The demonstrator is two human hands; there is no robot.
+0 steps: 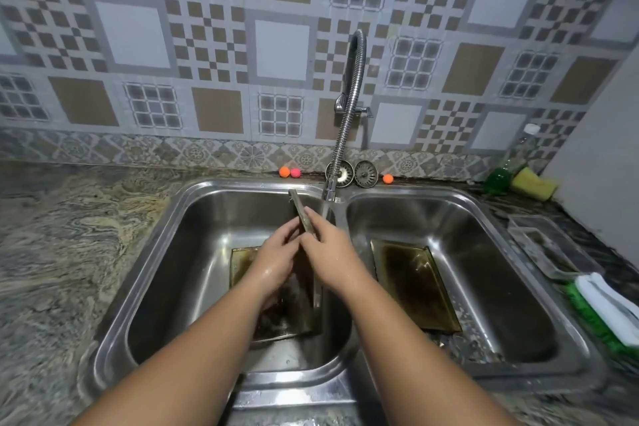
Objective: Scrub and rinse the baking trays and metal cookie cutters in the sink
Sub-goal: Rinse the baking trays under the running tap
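Over the left sink basin I hold a dark, stained baking tray on edge, tilted upright, with its top corner near the faucet spout. Water runs from the spout down beside the tray. My right hand grips the tray's upper edge, and my left hand presses against its left face. Another stained tray lies flat on the left basin's floor beneath my hands. A third browned tray lies in the right basin. No cookie cutters are visible.
Two metal strainer plugs and small orange and pink balls sit behind the sink. At the right are a green soap bottle, a yellow sponge, a clear container and a green-and-white brush. Granite counter extends left.
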